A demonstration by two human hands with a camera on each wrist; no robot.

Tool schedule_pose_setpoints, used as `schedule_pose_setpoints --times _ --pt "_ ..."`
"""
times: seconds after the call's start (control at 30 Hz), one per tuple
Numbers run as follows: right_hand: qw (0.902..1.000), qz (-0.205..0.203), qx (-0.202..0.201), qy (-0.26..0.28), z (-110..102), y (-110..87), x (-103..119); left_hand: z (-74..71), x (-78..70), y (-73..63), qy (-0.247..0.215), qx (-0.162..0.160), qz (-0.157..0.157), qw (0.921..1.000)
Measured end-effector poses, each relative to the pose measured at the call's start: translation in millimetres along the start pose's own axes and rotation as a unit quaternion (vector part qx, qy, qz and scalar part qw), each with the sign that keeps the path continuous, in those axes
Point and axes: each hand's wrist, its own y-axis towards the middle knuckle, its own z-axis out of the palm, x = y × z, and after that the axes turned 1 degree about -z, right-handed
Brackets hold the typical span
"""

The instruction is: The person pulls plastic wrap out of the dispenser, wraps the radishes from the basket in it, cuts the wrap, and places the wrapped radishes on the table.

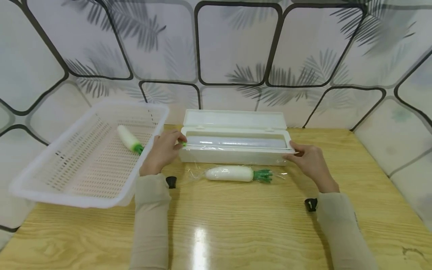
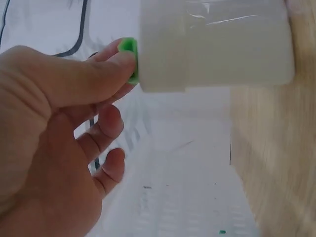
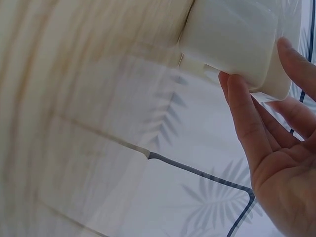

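Note:
A white cling film dispenser (image 1: 233, 157) sits on the table with its lid (image 1: 234, 119) tipped back. Inside lies a shiny film roll (image 1: 233, 141). At the dispenser's left end, my left hand (image 1: 163, 152) pinches a small green slide cutter (image 2: 128, 45) between thumb and index finger. The other left fingers curl free of the box. My right hand (image 1: 312, 163) grips the right end, with thumb and fingertips at its corner. In front of the box, a white radish with green stalks (image 1: 229, 173) lies under clear film that reaches up toward the dispenser.
To the left stands a white plastic basket (image 1: 81, 201) with a second white radish (image 1: 127, 138) inside, close beside my left forearm. A patterned wall covering (image 1: 236, 45) rises right behind the dispenser. Wooden tabletop (image 1: 243, 225) extends in front.

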Motion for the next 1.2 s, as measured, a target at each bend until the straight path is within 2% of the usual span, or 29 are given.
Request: schedule_pose_setpoints --times 0.2,0.4,0.53,0.63,0.67,0.73,0.8,0.9,0.97,1.03,1.2 --pt "1.0000 0.000 0.001 -0.007 3.4 0.3 -0.1 -1.5 -4.1 -2.4 0.020 -0.008 -0.017 0.9996" --pt "0.9995 -0.030 -0.002 -0.006 1.3 1.4 -1.8 -1.6 -7.2 -1.3 0.025 -0.010 -0.024 0.9993" --pt "0.9980 -0.025 0.058 -0.007 -7.1 1.9 -0.4 -2.2 -9.6 -2.6 0.040 -0.026 -0.013 0.9988" --pt "0.9959 -0.011 0.088 -0.018 -15.8 0.8 2.2 -3.1 -13.0 -3.7 0.061 -0.041 0.010 0.9972" --pt "0.9962 -0.009 0.085 -0.013 -17.7 -0.3 3.5 -3.2 -14.1 -4.4 0.068 -0.043 0.018 0.9966" --pt "0.9981 -0.032 0.053 -0.009 -17.6 -1.8 4.4 -2.6 -15.4 -6.3 0.087 -0.040 0.032 0.9949" --pt "0.9971 -0.075 0.008 -0.010 -13.9 -2.2 5.1 -0.3 -15.5 -9.1 0.109 -0.038 0.048 0.9921" --pt "0.9882 -0.145 -0.043 -0.025 -7.3 -0.3 5.9 5.9 -13.7 -13.2 0.137 -0.053 0.076 0.9863" --pt "0.9828 -0.170 -0.056 -0.045 -4.5 1.0 6.9 10.7 -12.2 -14.6 0.148 -0.066 0.093 0.9823" --pt "0.9804 -0.177 -0.061 -0.061 -3.3 1.1 8.0 15.2 -10.5 -14.5 0.151 -0.077 0.104 0.9800" --pt "0.9762 -0.187 -0.071 -0.084 0.0 2.3 9.4 21.3 -7.2 -13.4 0.129 -0.092 0.110 0.9812"
